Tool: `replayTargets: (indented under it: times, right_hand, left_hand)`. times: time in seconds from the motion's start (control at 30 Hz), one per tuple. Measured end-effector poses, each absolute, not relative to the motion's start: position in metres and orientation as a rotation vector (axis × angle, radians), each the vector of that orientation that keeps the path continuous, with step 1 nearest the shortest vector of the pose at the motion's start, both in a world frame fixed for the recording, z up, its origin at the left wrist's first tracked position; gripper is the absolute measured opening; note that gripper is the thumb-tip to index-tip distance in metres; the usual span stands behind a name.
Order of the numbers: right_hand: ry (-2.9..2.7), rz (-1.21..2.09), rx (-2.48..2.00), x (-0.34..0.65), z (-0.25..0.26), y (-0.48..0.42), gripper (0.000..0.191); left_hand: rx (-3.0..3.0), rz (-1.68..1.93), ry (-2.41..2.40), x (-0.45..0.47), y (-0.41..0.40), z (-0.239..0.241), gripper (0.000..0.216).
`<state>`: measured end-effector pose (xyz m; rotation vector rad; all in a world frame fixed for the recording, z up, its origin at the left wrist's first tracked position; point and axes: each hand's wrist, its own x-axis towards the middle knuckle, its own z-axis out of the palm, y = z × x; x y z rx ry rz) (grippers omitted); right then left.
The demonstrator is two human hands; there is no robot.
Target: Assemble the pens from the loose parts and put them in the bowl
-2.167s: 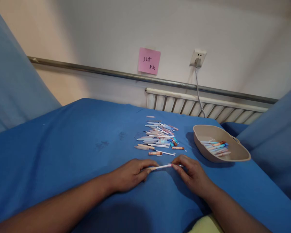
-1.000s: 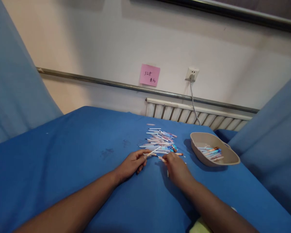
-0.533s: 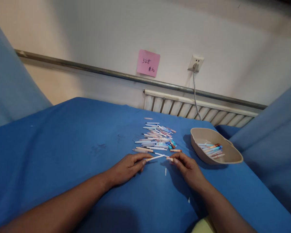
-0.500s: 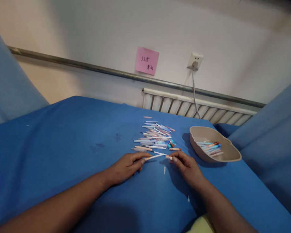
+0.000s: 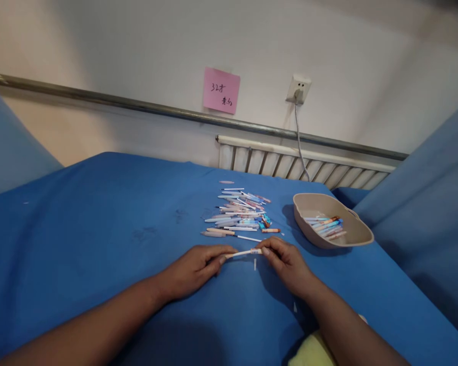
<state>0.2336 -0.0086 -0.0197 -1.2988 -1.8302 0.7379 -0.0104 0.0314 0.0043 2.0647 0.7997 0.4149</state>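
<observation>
My left hand [image 5: 200, 268] pinches one end of a thin white pen refill [image 5: 241, 253], with a bit of orange showing at the fingertips. Opposite it, my right hand [image 5: 288, 262] is closed on a short printed pen barrel [image 5: 256, 251]. The refill's far end meets the barrel's opening; how deep it sits inside I cannot tell. Just beyond my hands lies a pile of pen parts [image 5: 238, 208], with barrels, white refills and caps. A loose refill [image 5: 249, 238] rests at its near edge. Below the barrel is a small clear piece [image 5: 255, 264] on the cloth.
A beige basin [image 5: 361, 235] holding several pens [image 5: 326, 226] stands to the right on the blue cloth [image 5: 99, 229]. Behind the table are a radiator [image 5: 267, 155], a metal rail and a socket with a cord. Something yellow [image 5: 313, 351] lies by my right forearm.
The refill and barrel were apart, with the refill angled upward; now they are lined up end to end and touching. The whole view has shifted slightly.
</observation>
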Motion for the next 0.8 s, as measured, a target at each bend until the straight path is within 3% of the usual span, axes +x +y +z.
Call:
replayTargets:
  times: [0.23, 0.47, 0.8]
  right_hand:
    - [-2.023, 0.663, -1.196, 0.224, -0.014, -0.018, 0.016]
    - [-2.062, 0.619, -1.13, 0.217, -0.012, -0.027, 0.014]
    - [-2.028, 0.588, -1.172, 0.211, -0.011, -0.03, 0.014]
  left_hand:
    - [2.105, 0.419, 0.719, -0.007, 0.022, 0.007, 0.03]
    - [1.723, 0.344, 0.83, 0.0, 0.011, 0.003, 0.028]
    - [1.591, 0.5, 0.937, 0.006, 0.005, -0.001, 0.019]
